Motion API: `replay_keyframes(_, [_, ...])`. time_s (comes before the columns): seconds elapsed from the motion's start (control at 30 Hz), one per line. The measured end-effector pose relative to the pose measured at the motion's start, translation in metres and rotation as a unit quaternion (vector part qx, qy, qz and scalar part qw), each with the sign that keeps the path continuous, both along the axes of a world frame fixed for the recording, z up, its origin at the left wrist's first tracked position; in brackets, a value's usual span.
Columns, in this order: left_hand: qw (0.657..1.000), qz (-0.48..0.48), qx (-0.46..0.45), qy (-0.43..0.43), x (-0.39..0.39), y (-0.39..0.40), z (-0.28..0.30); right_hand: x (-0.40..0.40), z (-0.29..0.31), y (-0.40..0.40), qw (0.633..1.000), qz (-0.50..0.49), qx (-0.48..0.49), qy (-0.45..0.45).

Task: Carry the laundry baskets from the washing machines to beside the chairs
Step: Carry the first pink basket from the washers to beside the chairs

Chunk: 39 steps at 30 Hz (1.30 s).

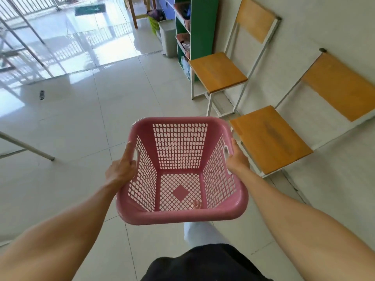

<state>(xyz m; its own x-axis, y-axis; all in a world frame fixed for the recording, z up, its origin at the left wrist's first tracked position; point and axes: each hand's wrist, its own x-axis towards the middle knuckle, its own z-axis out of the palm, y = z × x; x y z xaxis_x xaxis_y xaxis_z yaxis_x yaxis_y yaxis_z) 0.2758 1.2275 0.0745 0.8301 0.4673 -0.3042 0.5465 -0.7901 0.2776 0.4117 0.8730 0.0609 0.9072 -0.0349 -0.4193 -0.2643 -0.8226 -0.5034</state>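
In the head view, a pink plastic laundry basket [181, 171] is held in the air in front of the person, above the pale tiled floor [85, 122]. The basket is empty; its walls and bottom are perforated, and a solid diamond is seen in the middle of the bottom lattice. It is tilted so that its open top faces back toward the camera.

The left hand [121, 168] is closed on the basket's left rim at the handle slot, with the thumb laid along the outside of the rim and the fingers hidden under or behind it. The right hand [237, 158] is closed on the right rim at the opposite handle slot; its fingers are likewise mostly hidden by the rim. Both forearms are stretched forward from the lower corners of the frame.

To the right of the basket, two chairs with orange wooden seats and white metal frames are set against the wall. The nearer chair [271, 138] is just beside the basket's right rim, and the farther chair [218, 72] stands beyond it. Past the farther chair, a green shelf unit [203, 31] holding small baskets is seen, with a grey bin [168, 38] at its left. A slanted metal leg [26, 148] enters from the left edge.
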Motion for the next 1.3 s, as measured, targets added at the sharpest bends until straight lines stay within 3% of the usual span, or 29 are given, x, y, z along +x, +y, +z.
replay_keyframes(0.53, [0.998, 0.002, -0.044, 0.033, 0.154, 0.162, -0.024, 0.149, 0.007, 0.162, 0.999, 0.002, -0.039, 0.024])
replay_keyframes(0.9, [0.988, -0.116, -0.101, 0.020, 0.329, 0.287, -0.008, 0.223, 0.026, 0.257, 0.994, -0.106, -0.007, -0.033])
replay_keyframes(1.3, [0.959, -0.274, -0.069, 0.031, 0.512, 0.327, -0.016, 0.293, -0.012, 0.304, 0.963, -0.266, 0.030, -0.004])
